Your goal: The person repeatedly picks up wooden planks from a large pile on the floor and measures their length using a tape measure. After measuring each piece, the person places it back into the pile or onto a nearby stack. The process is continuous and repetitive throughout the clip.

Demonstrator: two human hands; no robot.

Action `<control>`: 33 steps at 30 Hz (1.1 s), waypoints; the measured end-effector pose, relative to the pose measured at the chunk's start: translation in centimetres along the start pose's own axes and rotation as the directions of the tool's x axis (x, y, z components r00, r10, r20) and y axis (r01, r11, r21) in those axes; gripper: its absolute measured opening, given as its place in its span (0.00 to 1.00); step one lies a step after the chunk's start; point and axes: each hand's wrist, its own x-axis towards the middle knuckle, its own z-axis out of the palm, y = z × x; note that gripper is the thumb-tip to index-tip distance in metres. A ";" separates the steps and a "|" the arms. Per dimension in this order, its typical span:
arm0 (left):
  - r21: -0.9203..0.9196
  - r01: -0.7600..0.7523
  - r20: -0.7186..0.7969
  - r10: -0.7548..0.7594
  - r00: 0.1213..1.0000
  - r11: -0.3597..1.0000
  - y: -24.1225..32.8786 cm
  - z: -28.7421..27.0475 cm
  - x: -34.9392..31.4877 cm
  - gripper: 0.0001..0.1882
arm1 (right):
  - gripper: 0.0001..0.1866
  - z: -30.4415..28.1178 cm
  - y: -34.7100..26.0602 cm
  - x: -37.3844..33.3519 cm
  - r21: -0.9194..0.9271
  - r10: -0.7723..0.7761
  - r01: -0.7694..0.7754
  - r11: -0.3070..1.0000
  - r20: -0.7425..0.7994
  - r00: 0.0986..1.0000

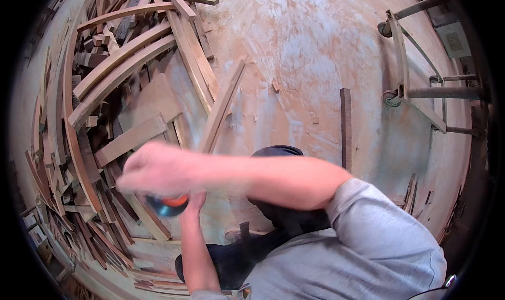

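My right arm reaches across to the left. Its hand, blurred by motion, is curled like a fist above the wood pile, and I cannot make out what it holds. Just below it, a round, shiny dark-blue and orange thing shows. Its upper part is hidden by the right hand. My left hand comes up from the lower edge and is closed at the side of this round thing. Its fingers are mostly hidden. A flat light board lies on the pile beyond the right hand.
A heap of wooden strips, some curved, covers the left side. A thick strip leans out from it. A dark wooden bar lies on the dusty floor. At the upper right stands a metal frame on wheels.
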 end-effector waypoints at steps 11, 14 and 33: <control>0.287 -0.161 -0.139 0.207 0.968 0.944 6.2 0.1 3.7 0.28 | 0.26 -16.0 16.8 -12.4 0.254 0.428 -0.345 0.904 -0.541 0.724; 0.380 -0.267 -0.092 0.323 0.942 0.886 7.5 1.0 3.8 0.28 | 0.26 -15.9 19.6 -12.2 0.517 0.475 -0.205 0.831 -0.469 0.745; -0.223 0.073 0.189 -0.030 0.982 0.972 5.9 4.0 3.7 0.25 | 0.31 -21.3 24.5 -14.1 0.803 0.417 -0.076 0.591 -0.223 0.881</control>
